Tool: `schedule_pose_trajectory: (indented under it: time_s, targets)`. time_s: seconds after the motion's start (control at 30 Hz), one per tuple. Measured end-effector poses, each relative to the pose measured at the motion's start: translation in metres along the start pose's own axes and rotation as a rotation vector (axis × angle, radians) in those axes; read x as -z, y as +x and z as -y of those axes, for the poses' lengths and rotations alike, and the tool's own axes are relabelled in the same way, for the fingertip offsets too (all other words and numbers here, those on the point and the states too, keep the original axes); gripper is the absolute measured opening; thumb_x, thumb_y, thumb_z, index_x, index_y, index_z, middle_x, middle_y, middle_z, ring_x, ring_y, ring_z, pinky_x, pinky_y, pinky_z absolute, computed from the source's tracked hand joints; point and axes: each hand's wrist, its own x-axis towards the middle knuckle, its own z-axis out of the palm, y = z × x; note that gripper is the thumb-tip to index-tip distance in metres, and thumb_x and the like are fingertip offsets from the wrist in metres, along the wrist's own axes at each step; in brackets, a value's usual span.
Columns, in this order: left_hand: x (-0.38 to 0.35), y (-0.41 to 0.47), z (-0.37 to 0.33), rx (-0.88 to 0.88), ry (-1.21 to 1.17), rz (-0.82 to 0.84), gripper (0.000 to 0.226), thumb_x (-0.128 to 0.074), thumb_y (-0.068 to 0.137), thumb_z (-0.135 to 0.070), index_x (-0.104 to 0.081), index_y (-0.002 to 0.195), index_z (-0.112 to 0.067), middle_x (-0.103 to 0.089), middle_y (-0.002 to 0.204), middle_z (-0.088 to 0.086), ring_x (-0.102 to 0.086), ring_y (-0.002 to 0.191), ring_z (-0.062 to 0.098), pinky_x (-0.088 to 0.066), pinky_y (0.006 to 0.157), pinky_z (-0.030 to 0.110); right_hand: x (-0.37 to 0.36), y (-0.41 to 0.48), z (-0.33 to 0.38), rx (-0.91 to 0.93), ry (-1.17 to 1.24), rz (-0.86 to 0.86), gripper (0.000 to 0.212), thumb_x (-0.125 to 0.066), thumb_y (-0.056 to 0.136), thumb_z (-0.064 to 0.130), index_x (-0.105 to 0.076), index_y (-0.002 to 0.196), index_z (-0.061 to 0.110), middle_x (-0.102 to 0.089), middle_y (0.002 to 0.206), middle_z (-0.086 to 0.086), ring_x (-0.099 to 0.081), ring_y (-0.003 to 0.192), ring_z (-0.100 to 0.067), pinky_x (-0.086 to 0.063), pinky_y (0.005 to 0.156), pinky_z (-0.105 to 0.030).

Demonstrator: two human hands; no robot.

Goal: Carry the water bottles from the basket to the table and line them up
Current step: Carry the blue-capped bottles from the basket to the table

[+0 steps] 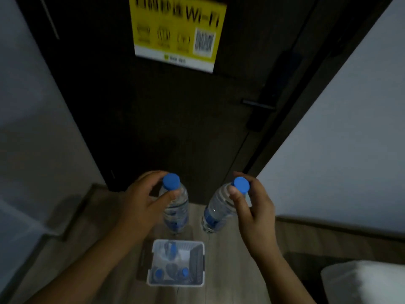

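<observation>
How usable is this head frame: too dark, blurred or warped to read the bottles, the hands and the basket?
Head view: dim, the door nearly black; the Wi-Fi notice is smeared, small print unreadable; left hand, right hand, left bottle and right bottle are soft yet readable; the basket is blurred, its contents hard to count; wide-angle distortion slants the walls.

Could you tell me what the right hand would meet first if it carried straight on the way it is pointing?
Probably the dark door ahead; the right hand, gripping its water bottle, has nothing else before it, though depth is unclear.
</observation>
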Motion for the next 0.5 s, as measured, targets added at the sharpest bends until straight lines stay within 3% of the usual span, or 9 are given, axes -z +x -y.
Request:
schedule_pose_trajectory:
  time_s: [0.1, 0.2, 0.37, 0.5]
  targets:
    - [0.038, 0.017, -0.067, -0.079, -0.093, -0.018, 0.038, -0.07, 0.076, -0.044, -0.059, 0.109, -0.03, -0.064, 0.106, -0.01, -0.061, 0.099, -0.003, -0.052, 0.076, 0.011, 0.026, 0.022, 0.075, 0.073, 0.138, -0.056, 0.034, -0.048, 0.083, 0.056, -0.056, 0.108, 0.036, -0.064, 0.096, 0.014, -0.064, 0.093, -0.004, -0.056, 0.074, -0.023]
    - [0.074, 0.035, -0.128, -0.117, -0.213, -0.044, 0.038, -0.063, 0.078, -0.04, -0.064, 0.111, -0.02, -0.07, 0.1, -0.006, -0.066, 0.096, 0.003, -0.052, 0.075, 0.016, 0.049, 0.04, 0.14, 0.177, 0.245, -0.102, 0.038, -0.051, 0.083, 0.052, -0.06, 0.11, 0.027, -0.066, 0.099, 0.01, -0.066, 0.093, -0.009, -0.057, 0.077, -0.03]
    - [0.117, 0.05, -0.213, -0.198, -0.39, -0.011, 0.036, -0.052, 0.076, -0.044, -0.063, 0.103, -0.023, -0.071, 0.099, -0.003, -0.068, 0.088, 0.001, -0.052, 0.067, 0.013, 0.076, 0.061, 0.228, 0.339, 0.293, -0.145, 0.03, -0.049, 0.087, 0.052, -0.06, 0.099, 0.027, -0.068, 0.094, 0.0, -0.067, 0.083, -0.015, -0.059, 0.072, -0.034]
    - [0.148, 0.054, -0.27, -0.287, -0.444, -0.035, 0.039, -0.05, 0.077, -0.044, -0.063, 0.101, -0.016, -0.072, 0.094, 0.004, -0.07, 0.079, 0.007, -0.053, 0.062, 0.013, 0.099, 0.07, 0.285, 0.447, 0.403, -0.161, 0.025, -0.049, 0.089, 0.043, -0.06, 0.088, 0.021, -0.069, 0.081, -0.001, -0.066, 0.071, -0.009, -0.053, 0.062, -0.019]
